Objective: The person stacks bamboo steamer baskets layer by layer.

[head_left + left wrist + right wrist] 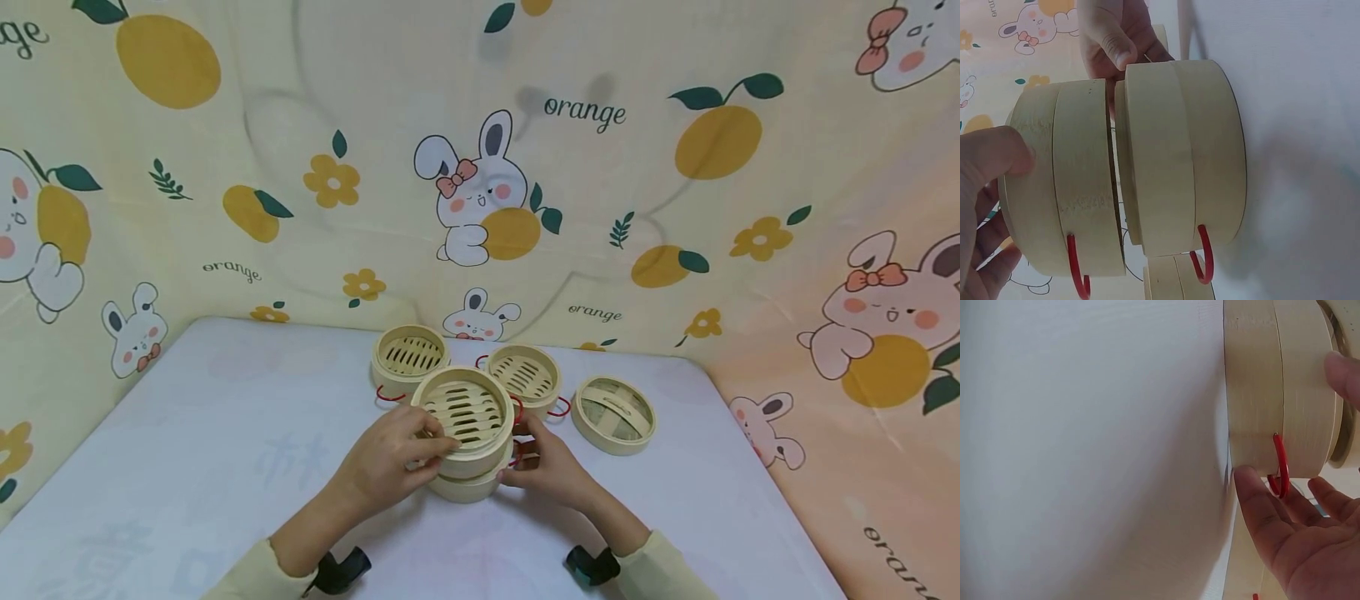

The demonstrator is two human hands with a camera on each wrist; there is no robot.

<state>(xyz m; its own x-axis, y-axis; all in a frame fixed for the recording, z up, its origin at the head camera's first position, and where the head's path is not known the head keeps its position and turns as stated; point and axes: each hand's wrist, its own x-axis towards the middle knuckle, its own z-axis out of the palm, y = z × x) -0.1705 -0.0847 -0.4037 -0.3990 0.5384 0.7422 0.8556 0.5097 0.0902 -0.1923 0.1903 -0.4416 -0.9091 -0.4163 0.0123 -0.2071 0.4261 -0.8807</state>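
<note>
My left hand (390, 458) grips a round bamboo steamer basket (467, 408) with a slatted base, its thumb (1013, 153) on the outer wall. This basket is held tilted over a second bamboo steamer basket (463, 487) on the table, and a narrow gap shows between them in the left wrist view. My right hand (551, 462) holds the lower basket's right side, the thumb near its upper rim and the fingertips (1249, 478) low on its wall. Red loops (1280, 465) stick out from the basket sides.
Behind the stack stand two more slatted steamer baskets, one at the left (386, 383) and one at the right (551, 392). A woven bamboo lid (615, 446) lies farther right on the white table (225, 417). A printed cloth (360, 75) hangs behind the table.
</note>
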